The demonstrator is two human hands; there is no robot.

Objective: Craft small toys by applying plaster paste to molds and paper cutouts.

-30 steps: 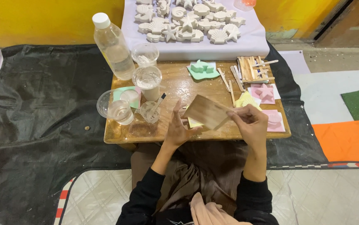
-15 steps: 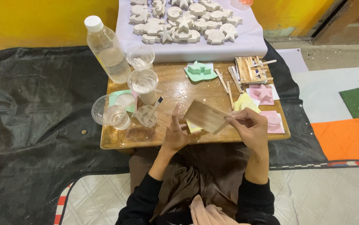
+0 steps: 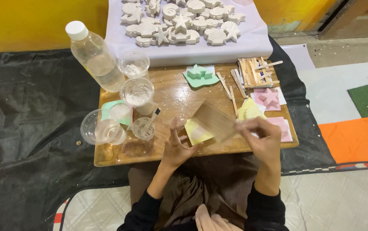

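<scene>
From the head view, the right hand (image 3: 264, 139) pinches one edge of a thin flat brown board (image 3: 214, 122), held over the wooden table (image 3: 179, 92). The left hand (image 3: 176, 145), fingers spread, holds nothing, just beside the yellow mould (image 3: 194, 132) under the board's far end. The board looks light and stiff; the edges seem best for holding.

Even, fairly bright indoor light falls from above, leaving only soft shadows. A pale sheen of glare lies on the varnished brown wooden board (image 3: 175, 92). The flat tan wooden piece (image 3: 215, 121) is smeared by motion blur, while the white plaster shell casts (image 3: 179, 21) stay sharp.
</scene>
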